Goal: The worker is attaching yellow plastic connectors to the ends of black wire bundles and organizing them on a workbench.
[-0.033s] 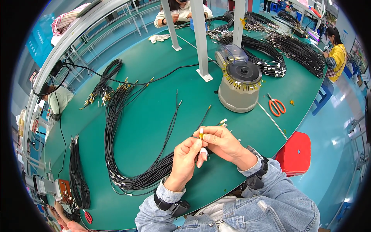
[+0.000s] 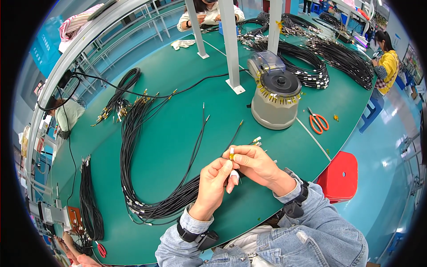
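Observation:
My left hand (image 2: 213,184) and my right hand (image 2: 259,167) meet above the table's near part, thumbs and fingertips pinched together. Between them is a small cable end (image 2: 231,154), white at the tip with amber tape on it; its lower part is hidden by my fingers. A white wrap (image 2: 235,175) shows at a fingertip of my left hand. Behind my hands runs a large bundle of black cables (image 2: 129,155), curving in a U with white tags along it. Several loose cable ends with white tips (image 2: 257,140) stick out just beyond my right hand.
A grey round tape dispenser (image 2: 275,104) stands beyond my hands, with amber strips around its top. Orange-handled scissors (image 2: 318,122) lie to its right. Metal posts (image 2: 232,49) rise from the green table (image 2: 178,120). A red stool (image 2: 340,178) is at right. Other people sit around.

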Action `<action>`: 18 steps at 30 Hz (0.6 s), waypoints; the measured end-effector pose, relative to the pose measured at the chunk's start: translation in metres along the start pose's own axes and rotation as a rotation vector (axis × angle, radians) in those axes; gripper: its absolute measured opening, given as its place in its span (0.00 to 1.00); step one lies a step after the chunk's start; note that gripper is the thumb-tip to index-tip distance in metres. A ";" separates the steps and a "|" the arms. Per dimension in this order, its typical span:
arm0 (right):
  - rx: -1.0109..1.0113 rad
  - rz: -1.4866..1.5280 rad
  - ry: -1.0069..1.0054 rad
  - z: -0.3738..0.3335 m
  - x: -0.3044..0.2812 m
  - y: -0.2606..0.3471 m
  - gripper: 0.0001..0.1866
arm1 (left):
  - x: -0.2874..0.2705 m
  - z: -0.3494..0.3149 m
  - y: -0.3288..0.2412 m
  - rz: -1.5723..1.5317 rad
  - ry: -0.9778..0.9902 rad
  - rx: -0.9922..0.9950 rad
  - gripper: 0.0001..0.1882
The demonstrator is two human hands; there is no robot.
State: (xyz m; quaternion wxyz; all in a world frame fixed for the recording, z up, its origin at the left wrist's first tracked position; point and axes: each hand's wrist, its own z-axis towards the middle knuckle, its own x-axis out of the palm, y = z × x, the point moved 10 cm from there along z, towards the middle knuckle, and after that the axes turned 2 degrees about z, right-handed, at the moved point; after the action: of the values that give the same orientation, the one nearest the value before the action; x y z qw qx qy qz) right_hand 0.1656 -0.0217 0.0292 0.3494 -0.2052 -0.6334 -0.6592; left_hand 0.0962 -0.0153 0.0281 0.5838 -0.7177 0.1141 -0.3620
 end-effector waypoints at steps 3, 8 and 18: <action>0.006 0.036 0.036 0.001 0.002 -0.001 0.13 | 0.000 0.000 0.001 0.002 -0.020 -0.005 0.13; 0.000 0.041 0.039 0.001 -0.001 -0.003 0.12 | 0.000 0.000 0.002 0.007 -0.003 -0.009 0.13; -0.004 0.006 0.056 0.002 -0.001 -0.003 0.12 | 0.000 0.001 0.004 0.012 -0.011 -0.009 0.12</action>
State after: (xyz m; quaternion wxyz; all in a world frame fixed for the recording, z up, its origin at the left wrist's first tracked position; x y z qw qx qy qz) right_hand 0.1635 -0.0201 0.0270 0.3683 -0.1893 -0.6216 -0.6649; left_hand 0.0972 -0.0157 0.0246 0.5831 -0.7218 0.1170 -0.3541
